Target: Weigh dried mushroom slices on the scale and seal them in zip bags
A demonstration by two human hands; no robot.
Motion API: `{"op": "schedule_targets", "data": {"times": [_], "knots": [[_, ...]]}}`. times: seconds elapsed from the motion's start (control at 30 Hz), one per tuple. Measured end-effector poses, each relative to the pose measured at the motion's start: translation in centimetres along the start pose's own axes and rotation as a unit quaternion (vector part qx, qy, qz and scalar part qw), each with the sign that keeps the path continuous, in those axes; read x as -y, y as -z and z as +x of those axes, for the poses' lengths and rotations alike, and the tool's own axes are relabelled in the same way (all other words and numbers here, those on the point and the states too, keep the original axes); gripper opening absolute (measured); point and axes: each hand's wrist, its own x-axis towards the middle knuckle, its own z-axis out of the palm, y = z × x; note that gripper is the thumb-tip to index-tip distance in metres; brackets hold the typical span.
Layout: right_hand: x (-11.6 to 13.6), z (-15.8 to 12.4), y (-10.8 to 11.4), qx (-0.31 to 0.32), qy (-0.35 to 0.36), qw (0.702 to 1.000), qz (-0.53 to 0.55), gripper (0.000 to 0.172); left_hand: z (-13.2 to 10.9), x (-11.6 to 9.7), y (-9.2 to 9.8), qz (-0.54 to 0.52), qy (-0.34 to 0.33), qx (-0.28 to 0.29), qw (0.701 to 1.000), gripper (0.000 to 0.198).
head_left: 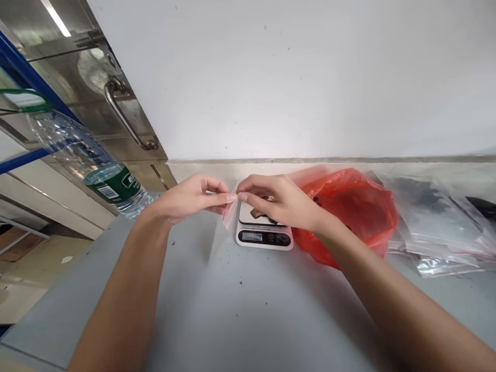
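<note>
A clear plastic bag (229, 216) with a reddish edge hangs between my two hands. My left hand (201, 194) pinches it between thumb and fingers. From the other side, my right hand (281, 199) also has thumb and forefinger closed on its edge. Just below and partly under my right hand stands a white digital scale (264, 245), its display lit with digits too small to read surely. On the scale's plate lie dried brown pieces (257, 213), partly hidden by my right hand. What the clear bag contains, if anything, cannot be made out.
An open red plastic bag (372, 206) sits right of the scale, touching it or nearly so. Farther right lie several stacked clear bags (442, 232), some with dark contents. A large water bottle (112, 181) stands at the left edge of the grey table (217, 320), against a white wall.
</note>
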Motion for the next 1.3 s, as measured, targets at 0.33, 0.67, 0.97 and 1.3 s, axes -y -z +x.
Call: {"op": "schedule_targets", "data": {"times": [0.33, 0.67, 0.97, 1.3], "knots": [[0.4, 0.4, -0.6, -0.028, -0.105, 0.994, 0.005, 0.022, -0.1, -0.5, -0.4, 0.094, -0.051, -0.053, 0.993, 0.022], [0.7, 0.6, -0.1, -0.096, -0.087, 0.991, -0.044, 0.029, 0.4, -0.4, -2.6, 0.193, -0.172, -0.156, 0.953, 0.099], [0.9, 0.3, 0.8, -0.026, -0.095, 0.989, 0.110, 0.031, 0.9, 0.7, -2.1, 0.184, -0.162, -0.124, 0.962, 0.080], [0.2, 0.7, 0.4, -0.097, -0.158, 0.976, 0.116, 0.029, 1.5, 1.2, -2.9, 0.202, -0.090, -0.122, 0.968, 0.110]]}}
